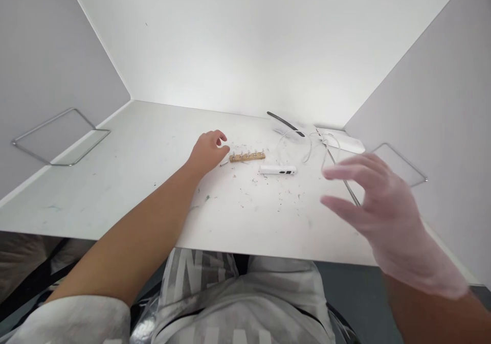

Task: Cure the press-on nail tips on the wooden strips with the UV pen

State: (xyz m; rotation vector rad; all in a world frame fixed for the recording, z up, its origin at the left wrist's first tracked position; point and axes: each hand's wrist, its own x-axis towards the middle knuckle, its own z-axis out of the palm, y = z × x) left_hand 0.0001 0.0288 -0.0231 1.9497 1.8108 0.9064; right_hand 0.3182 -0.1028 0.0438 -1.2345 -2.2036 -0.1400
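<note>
The bar (247, 156) is a short, flat brass strip with a row of small silvery screws standing up along its top. It lies flat on the matte white table (134, 180), about mid-depth and slightly right of centre. Its long axis runs left to right, and the right end is tilted a little towards the far side.

The bare left hand (207, 152) rests on the table just beside the bar's left end. Its fingers are loosely curled, with thumb and forefinger apart, and it grips nothing that shows. A tiny pale stub (223, 164) lies near its fingertips.

The right hand (379, 206) wears a thin, translucent glove and hovers, blurred, over the table's near right edge. Its fingers are spread wide and it holds nothing.

Just near of the bar lies a smooth white pen-shaped tool (277, 170) with dark marks on its side. It lies nearly parallel to the bar.

Fine grey crumbs (276, 196) speckle the table around them. To the far right, thin white wires (307, 147) loop beside a curved black strip (286, 123) and a flat white box (343, 142). A slim metal rod (345, 180) slants towards the near right.

Bent wire frames hang on the grey left (61, 137) and right (406, 167) walls.
</note>
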